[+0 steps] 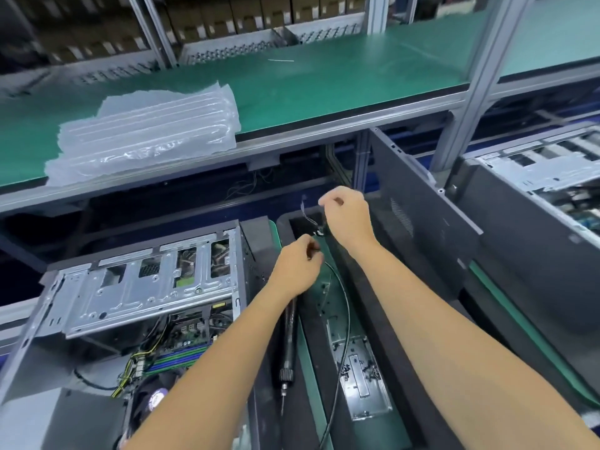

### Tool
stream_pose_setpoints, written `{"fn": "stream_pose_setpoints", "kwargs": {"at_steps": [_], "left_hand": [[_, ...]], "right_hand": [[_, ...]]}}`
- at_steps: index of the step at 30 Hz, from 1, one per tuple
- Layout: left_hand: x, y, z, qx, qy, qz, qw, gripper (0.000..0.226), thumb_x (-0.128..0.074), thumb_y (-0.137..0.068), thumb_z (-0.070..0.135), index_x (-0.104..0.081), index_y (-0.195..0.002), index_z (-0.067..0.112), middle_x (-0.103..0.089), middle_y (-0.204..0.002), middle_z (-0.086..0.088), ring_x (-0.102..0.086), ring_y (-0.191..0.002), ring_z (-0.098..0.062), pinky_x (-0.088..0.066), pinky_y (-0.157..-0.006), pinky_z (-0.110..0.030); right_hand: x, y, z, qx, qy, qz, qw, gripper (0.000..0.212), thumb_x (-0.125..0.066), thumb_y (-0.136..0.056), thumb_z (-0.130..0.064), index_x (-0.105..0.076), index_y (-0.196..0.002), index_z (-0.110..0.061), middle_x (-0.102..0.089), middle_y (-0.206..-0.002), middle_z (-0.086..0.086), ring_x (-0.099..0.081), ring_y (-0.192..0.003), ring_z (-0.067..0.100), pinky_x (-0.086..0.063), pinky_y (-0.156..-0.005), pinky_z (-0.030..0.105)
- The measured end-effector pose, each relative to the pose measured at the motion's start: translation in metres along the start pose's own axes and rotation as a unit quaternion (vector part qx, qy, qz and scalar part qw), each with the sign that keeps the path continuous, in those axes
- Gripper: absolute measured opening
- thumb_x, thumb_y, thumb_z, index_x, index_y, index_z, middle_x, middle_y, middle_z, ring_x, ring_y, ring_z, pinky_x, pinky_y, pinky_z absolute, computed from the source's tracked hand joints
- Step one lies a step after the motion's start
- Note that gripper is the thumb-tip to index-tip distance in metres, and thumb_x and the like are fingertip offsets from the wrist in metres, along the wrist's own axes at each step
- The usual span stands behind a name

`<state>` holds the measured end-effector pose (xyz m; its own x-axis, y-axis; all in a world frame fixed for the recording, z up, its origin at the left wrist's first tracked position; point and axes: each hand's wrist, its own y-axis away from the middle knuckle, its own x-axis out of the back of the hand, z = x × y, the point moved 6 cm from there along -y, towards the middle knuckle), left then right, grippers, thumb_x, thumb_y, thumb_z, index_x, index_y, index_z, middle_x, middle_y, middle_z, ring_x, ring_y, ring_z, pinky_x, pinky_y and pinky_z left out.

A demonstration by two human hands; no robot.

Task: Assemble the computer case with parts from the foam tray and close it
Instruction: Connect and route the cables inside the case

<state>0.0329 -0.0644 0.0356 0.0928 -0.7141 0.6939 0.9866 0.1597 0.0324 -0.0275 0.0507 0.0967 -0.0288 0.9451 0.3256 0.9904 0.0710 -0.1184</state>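
Observation:
The open computer case (136,287) lies at the left, its silver drive cage up and the motherboard with cables showing below. To its right sits the black foam tray (383,319). My left hand (297,267) pinches a thin black cable (344,319) that runs down over the tray. My right hand (347,216) is raised above the tray's far end and pinches the cable's small end piece with a thin twist tie (305,207). A dark grey side panel (431,216) leans upright just right of the tray.
A black electric screwdriver (289,345) lies between case and tray. A silver metal plate (360,378) with loose screws rests in the tray. Bubble-wrap bags (146,131) sit on the green shelf above. Another open case (545,177) stands at the far right.

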Motion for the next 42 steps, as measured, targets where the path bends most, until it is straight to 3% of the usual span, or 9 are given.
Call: {"fn": "stream_pose_setpoints", "kwargs": {"at_steps": [4, 8, 12, 15, 19, 26, 33, 38, 42], "left_hand": [[0.011, 0.011, 0.011, 0.06, 0.202, 0.042, 0.977, 0.025, -0.04, -0.099, 0.03, -0.06, -0.091, 0.019, -0.065, -0.081, 0.001, -0.057, -0.068, -0.013, -0.044, -0.061, -0.025], [0.046, 0.024, 0.033, 0.048, 0.534, 0.065, 0.842, 0.022, -0.041, -0.096, 0.023, -0.057, -0.106, 0.012, -0.066, -0.084, -0.004, -0.06, -0.067, -0.011, -0.047, -0.059, -0.022], [0.112, 0.039, 0.033, 0.031, 0.582, 0.163, 0.796, 0.036, -0.037, -0.075, -0.009, -0.05, -0.1, 0.014, -0.065, -0.089, -0.008, -0.059, -0.08, -0.018, -0.047, -0.065, -0.025], [0.152, 0.05, 0.026, 0.017, 0.616, 0.189, 0.765, 0.014, -0.041, -0.089, 0.007, -0.052, -0.098, 0.01, -0.06, -0.078, -0.007, -0.057, -0.064, -0.018, -0.048, -0.059, -0.027], [0.192, 0.063, 0.013, 0.008, 0.579, 0.182, 0.795, 0.021, -0.046, -0.098, 0.027, -0.052, -0.101, 0.007, -0.054, -0.062, -0.001, -0.046, -0.049, -0.015, -0.04, -0.047, -0.027], [0.272, 0.103, -0.011, -0.086, 0.462, 0.139, 0.872, 0.026, -0.054, -0.093, 0.015, -0.071, -0.074, 0.012, -0.053, -0.056, -0.007, -0.036, -0.042, -0.012, -0.034, -0.046, -0.022], [0.298, 0.117, -0.062, -0.031, 0.444, 0.171, 0.879, 0.025, -0.043, -0.096, 0.005, -0.065, -0.083, 0.01, -0.056, -0.057, -0.001, -0.042, -0.04, -0.011, -0.033, -0.038, -0.018], [0.258, 0.115, -0.092, 0.011, 0.418, 0.121, 0.9, 0.027, -0.038, -0.096, 0.0, -0.063, -0.091, 0.008, -0.056, -0.06, -0.003, -0.045, -0.043, -0.012, -0.037, -0.039, -0.023], [0.224, 0.112, -0.092, 0.016, 0.408, 0.096, 0.908, 0.024, -0.036, -0.095, -0.001, -0.059, -0.095, 0.006, -0.059, -0.058, 0.0, -0.046, -0.043, -0.011, -0.039, -0.04, -0.024]], "right_hand": [[0.013, 0.004, -0.05, 0.064, -0.037, 0.006, 0.997, 0.032, -0.045, -0.09, -0.003, -0.065, -0.073, -0.022, -0.059, -0.063, -0.015, -0.046, -0.048, -0.002, -0.036, -0.049, 0.013], [0.003, 0.021, -0.069, 0.033, -0.114, -0.018, 0.993, 0.035, -0.038, -0.086, 0.001, -0.061, -0.07, -0.02, -0.048, -0.047, -0.014, -0.039, -0.043, 0.001, -0.034, -0.049, 0.021], [-0.024, 0.047, -0.077, -0.001, -0.104, -0.039, 0.994, 0.025, -0.044, -0.091, -0.005, -0.059, -0.075, -0.018, -0.049, -0.056, -0.011, -0.042, -0.051, 0.004, -0.035, -0.056, 0.026], [-0.048, 0.064, -0.096, -0.007, -0.095, -0.047, 0.994, 0.016, -0.049, -0.094, -0.012, -0.06, -0.087, -0.021, -0.053, -0.068, -0.006, -0.046, -0.048, -0.002, -0.038, -0.047, 0.017], [-0.086, 0.086, -0.133, 0.008, -0.094, -0.118, 0.989, 0.017, -0.052, -0.096, -0.009, -0.06, -0.11, -0.013, -0.054, -0.06, -0.009, -0.043, -0.042, -0.001, -0.033, -0.042, 0.014], [-0.16, 0.138, -0.192, 0.041, -0.16, -0.325, 0.931, 0.023, -0.036, -0.091, 0.004, -0.052, -0.08, -0.007, -0.041, -0.039, 0.001, -0.039, -0.033, 0.011, -0.03, -0.035, 0.018], [-0.213, 0.164, -0.177, -0.042, -0.042, -0.41, 0.91, 0.016, -0.045, -0.098, -0.01, -0.06, -0.101, -0.013, -0.059, -0.084, 0.01, -0.058, -0.064, 0.021, -0.045, -0.047, 0.029], [-0.2, 0.15, -0.153, -0.011, -0.004, -0.291, 0.957, 0.026, -0.062, -0.093, -0.012, -0.068, -0.118, -0.016, -0.069, -0.108, -0.002, -0.065, -0.098, 0.014, -0.056, -0.078, 0.032], [-0.18, 0.145, -0.133, -0.073, -0.157, -0.187, 0.967, 0.029, -0.048, -0.103, -0.025, -0.068, -0.111, -0.005, -0.068, -0.092, 0.006, -0.061, -0.072, 0.014, -0.048, -0.058, 0.025]]}}
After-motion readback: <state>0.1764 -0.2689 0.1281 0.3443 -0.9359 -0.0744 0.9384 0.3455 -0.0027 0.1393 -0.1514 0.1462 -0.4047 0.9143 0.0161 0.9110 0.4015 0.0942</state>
